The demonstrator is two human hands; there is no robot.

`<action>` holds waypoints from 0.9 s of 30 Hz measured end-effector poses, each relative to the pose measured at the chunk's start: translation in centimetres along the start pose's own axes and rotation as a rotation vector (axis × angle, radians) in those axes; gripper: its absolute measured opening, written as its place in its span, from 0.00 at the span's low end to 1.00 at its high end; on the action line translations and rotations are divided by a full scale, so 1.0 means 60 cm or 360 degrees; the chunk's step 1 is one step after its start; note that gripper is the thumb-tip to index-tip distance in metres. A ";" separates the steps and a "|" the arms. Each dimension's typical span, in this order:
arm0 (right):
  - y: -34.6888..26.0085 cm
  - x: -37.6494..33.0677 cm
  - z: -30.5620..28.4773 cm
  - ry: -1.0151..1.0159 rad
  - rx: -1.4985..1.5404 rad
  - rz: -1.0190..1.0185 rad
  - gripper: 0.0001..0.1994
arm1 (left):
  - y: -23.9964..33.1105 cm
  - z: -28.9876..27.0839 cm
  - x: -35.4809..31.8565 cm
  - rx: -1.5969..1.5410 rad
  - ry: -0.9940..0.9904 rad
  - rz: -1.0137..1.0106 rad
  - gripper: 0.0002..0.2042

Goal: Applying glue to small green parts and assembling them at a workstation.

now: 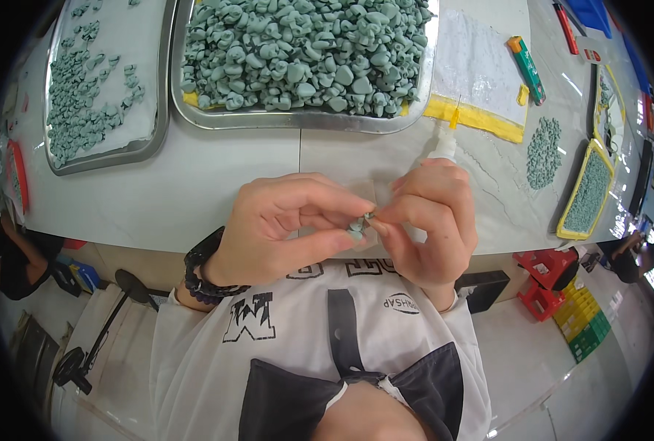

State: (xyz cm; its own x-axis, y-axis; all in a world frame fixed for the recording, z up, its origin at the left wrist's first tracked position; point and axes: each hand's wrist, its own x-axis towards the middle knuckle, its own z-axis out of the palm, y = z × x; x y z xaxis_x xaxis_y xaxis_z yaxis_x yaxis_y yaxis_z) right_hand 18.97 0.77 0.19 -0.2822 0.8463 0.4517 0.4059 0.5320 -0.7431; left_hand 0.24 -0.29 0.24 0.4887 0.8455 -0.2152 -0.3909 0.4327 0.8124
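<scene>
My left hand (279, 224) pinches a small grey-green molded piece (357, 226) between thumb and fingertips, in front of my chest. My right hand (437, 220) meets it from the right, its thumb and forefinger closed on a tiny grey-green part (369, 217) touching that piece. A white bottle with a yellow needle tip (444, 140) juts out beyond my right knuckles, its lower body hidden by the hand; whether the curled fingers grip it I cannot tell. A large metal tray (305, 123) heaped with similar grey-green pieces (305, 55) lies beyond my hands.
A second metal tray (159, 136) with smaller pieces lies at the left. On the right are a paper sheet with yellow edging (481, 66), a green-and-orange box (527, 70), a pile of tiny parts (544, 153) and a yellow-rimmed tray (573, 234). Red stools (544, 283) stand below.
</scene>
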 end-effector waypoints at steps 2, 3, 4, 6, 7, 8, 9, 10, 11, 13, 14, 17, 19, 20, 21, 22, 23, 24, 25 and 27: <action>0.002 -0.001 0.004 -0.0001 0.0000 -0.0017 0.09 | -0.001 -0.001 -0.001 0.0000 0.0005 -0.0025 0.14; 0.003 -0.002 0.008 0.0031 -0.0019 -0.0044 0.10 | -0.001 -0.001 -0.002 -0.0022 0.0007 -0.0020 0.15; 0.004 -0.003 0.011 0.0063 -0.0037 -0.0072 0.12 | 0.000 -0.001 -0.002 -0.0060 0.0012 0.0001 0.15; 0.004 -0.004 0.016 0.0096 -0.0052 -0.0102 0.13 | 0.002 -0.002 -0.002 -0.0027 0.0001 -0.0018 0.15; 0.003 -0.005 0.017 0.0074 -0.0068 -0.0076 0.11 | 0.003 -0.003 -0.002 -0.0010 -0.0010 -0.0018 0.15; 0.002 -0.005 0.017 0.0053 -0.0088 -0.0055 0.10 | 0.004 -0.003 -0.001 -0.0003 -0.0037 0.0037 0.15; 0.001 -0.005 0.017 0.0034 -0.0108 -0.0034 0.09 | 0.004 -0.003 0.000 0.0014 -0.0029 -0.0002 0.15; 0.000 -0.004 0.016 0.0037 -0.0108 -0.0040 0.09 | 0.004 -0.002 0.001 0.0008 -0.0019 0.0008 0.15; -0.002 -0.003 0.014 0.0060 -0.0034 -0.0033 0.10 | 0.004 0.000 0.001 0.0000 -0.0007 0.0013 0.15; -0.007 -0.002 0.011 0.0103 0.0120 -0.0011 0.12 | 0.002 0.005 0.000 -0.0008 0.0013 0.0012 0.15; -0.009 -0.001 0.008 0.0100 0.0127 -0.0008 0.12 | 0.001 0.007 0.000 0.0026 0.0083 0.0062 0.15; -0.014 0.000 0.004 -0.0123 0.0212 0.0174 0.12 | -0.003 0.006 -0.001 0.0103 0.0215 0.0169 0.16; -0.015 0.000 0.005 -0.0133 0.0222 0.0218 0.12 | -0.005 0.002 0.001 0.0246 0.0150 0.0265 0.15; -0.016 -0.001 0.005 -0.0146 0.0230 0.0268 0.11 | -0.006 0.001 0.002 0.0283 0.0130 0.0343 0.15; -0.016 -0.001 0.006 -0.0167 0.0240 0.0314 0.11 | -0.006 0.001 0.002 0.0314 0.0121 0.0310 0.15; -0.016 -0.001 0.005 -0.0160 0.0238 0.0320 0.11 | -0.006 0.002 0.002 0.0330 0.0152 0.0312 0.15; -0.015 0.000 0.005 -0.0167 0.0234 0.0328 0.11 | -0.007 0.003 0.002 0.0346 0.0183 0.0314 0.14; -0.014 0.000 0.005 -0.0173 0.0231 0.0335 0.11 | -0.006 0.004 0.003 0.0366 0.0205 0.0335 0.13; -0.014 0.001 0.005 -0.0188 0.0243 0.0343 0.11 | -0.006 0.005 0.003 0.0364 0.0214 0.0317 0.13; -0.013 0.002 0.005 -0.0183 0.0236 0.0345 0.11 | -0.004 0.005 0.003 0.0407 0.0223 0.0306 0.13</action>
State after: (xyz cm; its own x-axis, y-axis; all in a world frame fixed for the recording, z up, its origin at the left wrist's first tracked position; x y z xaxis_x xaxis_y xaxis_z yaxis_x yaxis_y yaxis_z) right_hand 18.34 0.44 0.70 -0.3028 0.9268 0.2220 0.3384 0.3223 -0.8841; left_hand 0.64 -0.33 0.19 0.3066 0.9463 -0.1030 -0.2483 0.1840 0.9510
